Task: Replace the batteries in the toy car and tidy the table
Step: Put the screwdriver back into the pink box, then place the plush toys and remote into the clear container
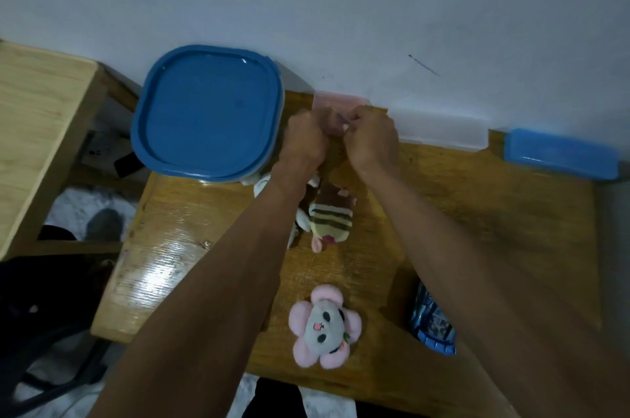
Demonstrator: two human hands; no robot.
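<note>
The fingers (353, 126) of the right hand (371, 141) are curled in and pinched on something small and blurred, and those of the left hand (305, 139) are balled into a fist beside them; both hands meet at the far side of the table (477, 213), in front of a pink clear box (332, 102), and what they grip is too smeared to name, so I cannot tell whether it belongs to the box or is a loose piece. Nearest the viewer, a pink flower-shaped plush with a grey face (324, 325) lies at the front edge of the table, between the two forearms. To its right, half hidden under the right forearm, lies a blue patterned thing that looks like the toy car (433, 325), on the table and apart from both hands. Farther in, a striped brown and cream plush (332, 218) lies under the wrists, with a white plush (264, 184) partly covered by the left forearm just beside it. Beyond that on the left stands a tub with a big blue lid (208, 110), shut, touching the wall. Along the wall to the right of the hands sit a clear plastic box (439, 131) and then a blue box (559, 155), both against the white wall (341, 8). Off to the left, a lighter wooden table (37, 117) stands apart.
</note>
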